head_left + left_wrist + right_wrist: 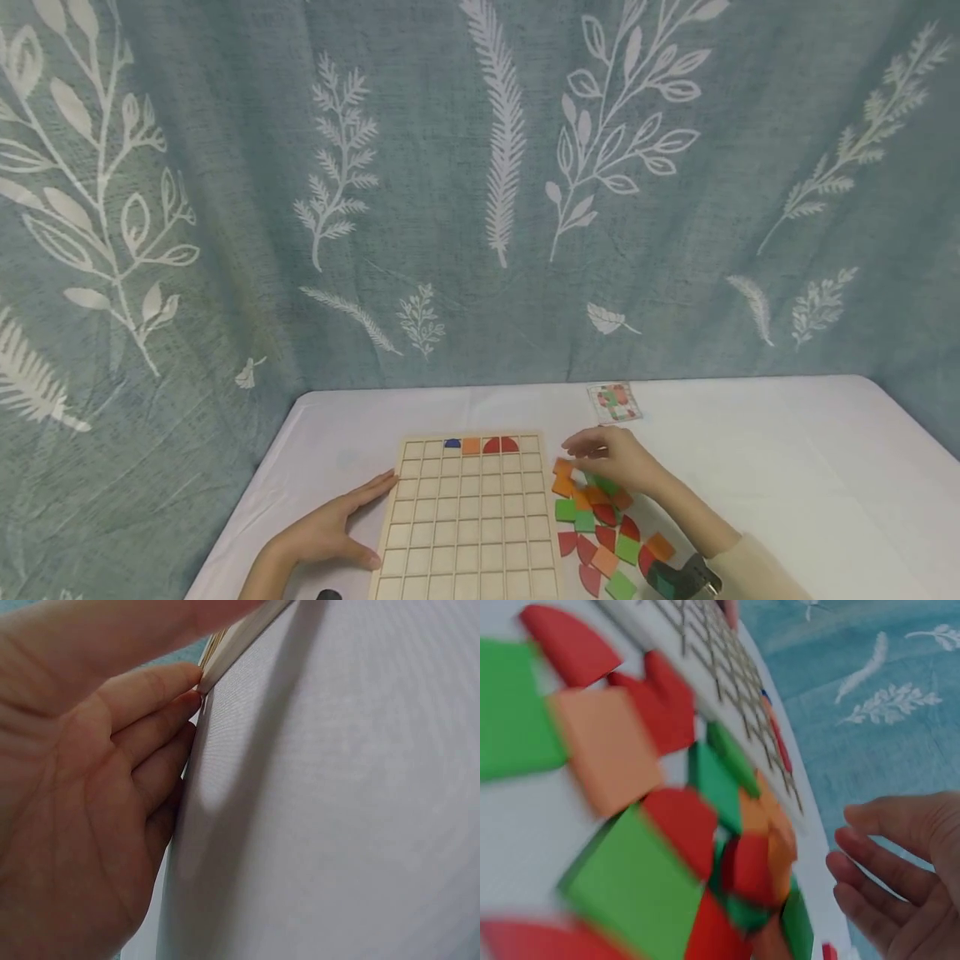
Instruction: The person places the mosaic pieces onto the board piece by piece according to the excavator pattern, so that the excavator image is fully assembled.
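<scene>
A wooden grid board [469, 531] lies flat on the table. Its far row holds a small blue rounded piece [452, 444], an orange square [471, 446] and two red quarter circles [510, 446] side by side. At the board's left edge rests my left hand [322, 532], thumb and fingers spread; fingertips meet the board's side in the left wrist view. My right hand [622, 460] hovers over the far end of the loose pieces, fingers loosely bent. In the right wrist view no piece shows between those fingers [889, 870].
Loose green squares [565, 510], orange squares [604, 561] and red quarter circles [589, 578] lie jumbled along the board's right side, some overlapping. A patterned card [615, 402] lies farther back on the white tablecloth [765, 467]. Behind the table hangs a leaf-print curtain [420, 167].
</scene>
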Tool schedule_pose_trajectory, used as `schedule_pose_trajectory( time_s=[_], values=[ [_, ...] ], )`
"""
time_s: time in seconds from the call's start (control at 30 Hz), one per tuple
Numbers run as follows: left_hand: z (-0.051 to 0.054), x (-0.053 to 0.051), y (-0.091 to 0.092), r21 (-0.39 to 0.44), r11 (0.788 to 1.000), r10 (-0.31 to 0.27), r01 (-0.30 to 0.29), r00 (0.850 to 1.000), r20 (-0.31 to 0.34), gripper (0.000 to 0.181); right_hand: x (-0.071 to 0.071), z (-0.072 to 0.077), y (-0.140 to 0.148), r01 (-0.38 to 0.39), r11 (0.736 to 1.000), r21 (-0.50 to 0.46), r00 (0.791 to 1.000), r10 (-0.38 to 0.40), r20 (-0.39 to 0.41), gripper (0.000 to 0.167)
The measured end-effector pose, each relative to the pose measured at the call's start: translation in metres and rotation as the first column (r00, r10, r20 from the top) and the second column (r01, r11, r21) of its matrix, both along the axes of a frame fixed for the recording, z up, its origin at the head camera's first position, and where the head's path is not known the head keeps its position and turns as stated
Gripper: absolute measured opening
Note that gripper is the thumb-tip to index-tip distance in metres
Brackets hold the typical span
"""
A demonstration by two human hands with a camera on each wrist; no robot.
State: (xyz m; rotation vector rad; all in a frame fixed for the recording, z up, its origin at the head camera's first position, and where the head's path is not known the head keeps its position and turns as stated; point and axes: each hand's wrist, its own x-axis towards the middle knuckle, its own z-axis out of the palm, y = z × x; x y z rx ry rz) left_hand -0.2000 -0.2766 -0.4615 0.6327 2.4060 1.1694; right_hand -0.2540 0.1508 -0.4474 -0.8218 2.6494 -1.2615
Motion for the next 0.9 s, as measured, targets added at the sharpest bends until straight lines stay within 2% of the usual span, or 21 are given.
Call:
schedule_pose_trajectory(
  time_s=[0.13, 0.3, 0.4, 0.67, 0.9],
  values=[
    [-0.002, 0.000, -0.001, 0.017, 1.000, 0.015, -0.015, 1.000, 0.012, 0.097, 0.008, -0.002, 0.016, -0.018, 0.999, 0.028, 0.999, 0.017, 0.030, 0.016],
    [-0.003, 0.000, -0.001, 0.023, 1.000, 0.011, -0.011, 1.000, 0.011, 0.097, 0.019, -0.006, 0.035, -0.079, 0.997, 0.026, 0.992, 0.076, 0.097, 0.013],
    [-0.002, 0.000, 0.000, 0.026, 1.000, 0.008, -0.009, 1.000, 0.011, 0.098, 0.024, -0.009, 0.043, -0.088, 0.995, 0.046, 0.990, 0.082, 0.111, 0.013],
    [-0.002, 0.000, 0.000, 0.043, 0.999, 0.008, -0.008, 1.000, 0.016, 0.097, 0.029, -0.011, 0.052, -0.052, 0.990, 0.135, 0.999, 0.052, -0.001, 0.018],
    [0.000, 0.000, 0.000, 0.003, 1.000, 0.007, -0.007, 1.000, -0.006, 0.098, 0.032, -0.013, 0.053, -0.038, 0.981, 0.193, 0.998, 0.045, -0.035, 0.021]
  ],
)
